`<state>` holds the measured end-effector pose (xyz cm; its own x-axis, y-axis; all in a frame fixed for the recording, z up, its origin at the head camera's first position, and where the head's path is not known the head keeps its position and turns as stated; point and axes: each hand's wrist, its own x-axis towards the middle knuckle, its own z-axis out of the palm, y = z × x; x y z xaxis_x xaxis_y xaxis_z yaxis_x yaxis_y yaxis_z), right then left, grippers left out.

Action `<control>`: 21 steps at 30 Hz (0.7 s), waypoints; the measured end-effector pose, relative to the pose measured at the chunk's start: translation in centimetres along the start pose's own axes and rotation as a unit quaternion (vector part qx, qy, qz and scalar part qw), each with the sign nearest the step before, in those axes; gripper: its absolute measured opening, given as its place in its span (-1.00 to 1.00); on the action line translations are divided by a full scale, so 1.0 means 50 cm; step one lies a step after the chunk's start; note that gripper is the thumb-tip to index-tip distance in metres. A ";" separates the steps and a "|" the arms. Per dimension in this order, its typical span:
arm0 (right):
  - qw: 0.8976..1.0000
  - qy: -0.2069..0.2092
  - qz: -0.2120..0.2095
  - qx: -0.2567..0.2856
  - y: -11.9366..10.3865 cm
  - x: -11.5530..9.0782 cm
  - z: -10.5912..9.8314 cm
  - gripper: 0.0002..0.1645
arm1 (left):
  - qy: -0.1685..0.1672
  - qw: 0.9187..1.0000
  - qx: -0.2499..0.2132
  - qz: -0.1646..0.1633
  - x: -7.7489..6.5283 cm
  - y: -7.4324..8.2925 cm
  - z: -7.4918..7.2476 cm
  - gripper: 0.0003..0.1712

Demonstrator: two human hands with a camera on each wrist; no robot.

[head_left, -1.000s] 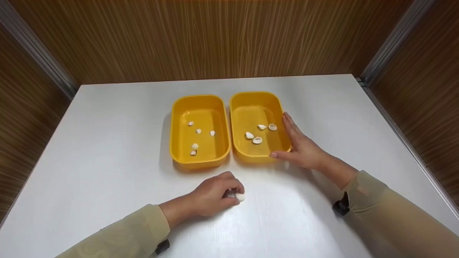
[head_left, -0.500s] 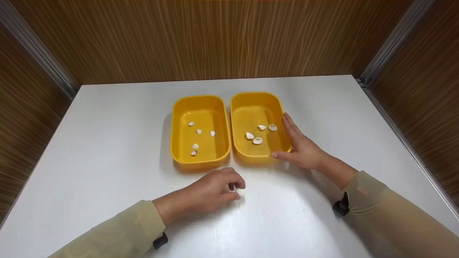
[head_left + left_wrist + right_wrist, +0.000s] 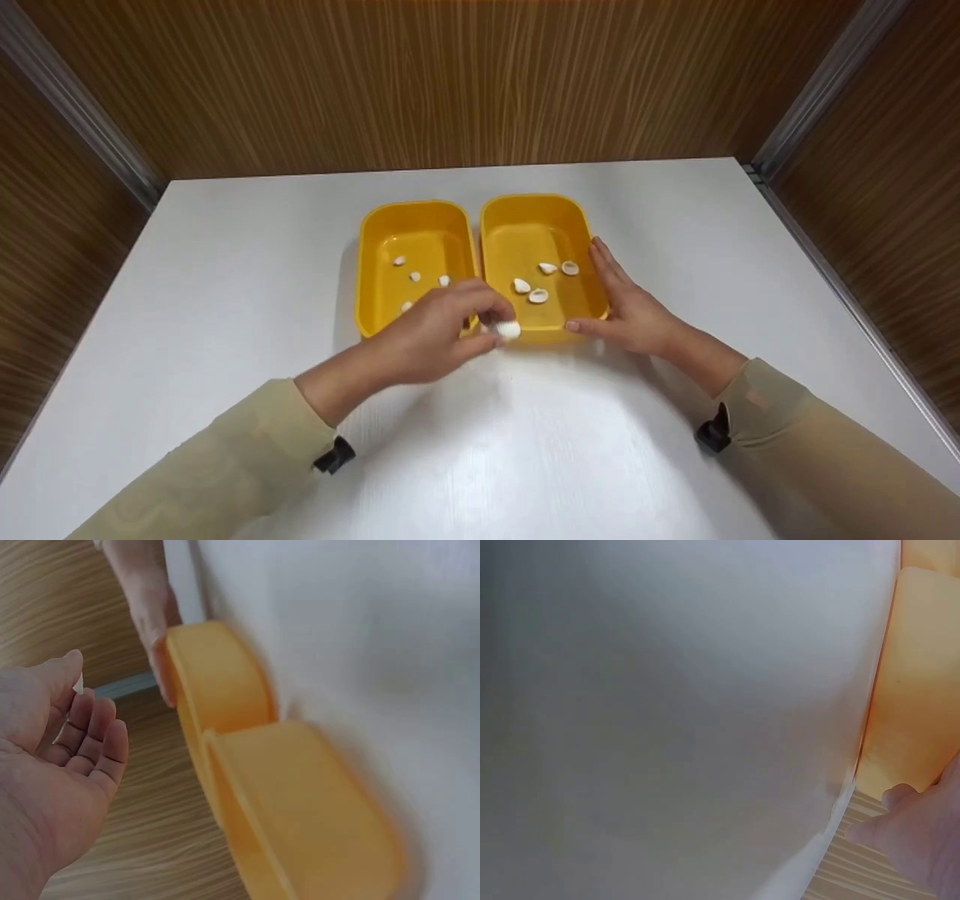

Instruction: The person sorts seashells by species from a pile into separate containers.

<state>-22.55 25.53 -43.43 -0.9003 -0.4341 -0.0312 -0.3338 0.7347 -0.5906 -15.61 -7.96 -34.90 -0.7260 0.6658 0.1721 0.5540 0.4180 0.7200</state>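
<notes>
A white seashell [image 3: 508, 330] is pinched between the thumb and fingers of my left hand [image 3: 427, 337], raised over the front corners where two yellow trays meet. In the left wrist view only slivers of the shell [image 3: 79, 684] show at the fingertips. My right hand [image 3: 637, 319] rests against the right yellow tray [image 3: 536, 232], fingers straight along its right side and thumb at the front rim. Several larger white shells [image 3: 538, 296] lie in that tray. The left yellow tray [image 3: 365, 262] has several smaller shells [image 3: 415, 277]; my left hand covers its front right part.
Both trays stand side by side on a white table [image 3: 247, 300]. A wood-grain panel [image 3: 450, 82] rises behind the table, with similar panels at left and right.
My left hand has lifted the shell off the table and carried it forward to the trays' front edges. My right hand has kept its place on the right tray.
</notes>
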 end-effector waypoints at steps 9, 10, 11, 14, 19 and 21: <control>1.000 0.002 -0.008 0.001 -0.001 0.002 0.000 0.53 | 0.051 0.998 0.013 -0.020 0.075 -0.002 -0.068 -0.84; 1.000 0.001 -0.006 0.001 -0.002 0.002 0.000 0.53 | 0.052 0.998 0.014 -0.032 0.083 -0.005 -0.073 -0.83; 1.000 0.000 -0.005 0.002 -0.003 0.003 0.001 0.53 | 0.054 0.998 0.013 -0.042 0.092 -0.009 -0.078 -0.82; 1.000 -0.004 -0.001 0.004 -0.006 0.005 0.004 0.53 | 0.059 0.996 0.014 -0.067 0.117 -0.023 -0.088 -0.80; 1.000 -0.007 0.002 0.004 -0.009 0.005 0.005 0.53 | 0.072 0.993 0.008 -0.097 0.154 -0.049 -0.095 -0.79; 1.000 -0.008 0.003 0.003 -0.010 0.005 0.006 0.53 | 0.077 0.991 0.002 -0.110 0.166 -0.060 -0.096 -0.79</control>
<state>-22.52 24.92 -43.38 -0.8974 -0.4385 -0.0483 -0.3265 0.7337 -0.5959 -25.26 -6.63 -32.40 -0.8832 0.4555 0.1118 0.3762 0.5457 0.7488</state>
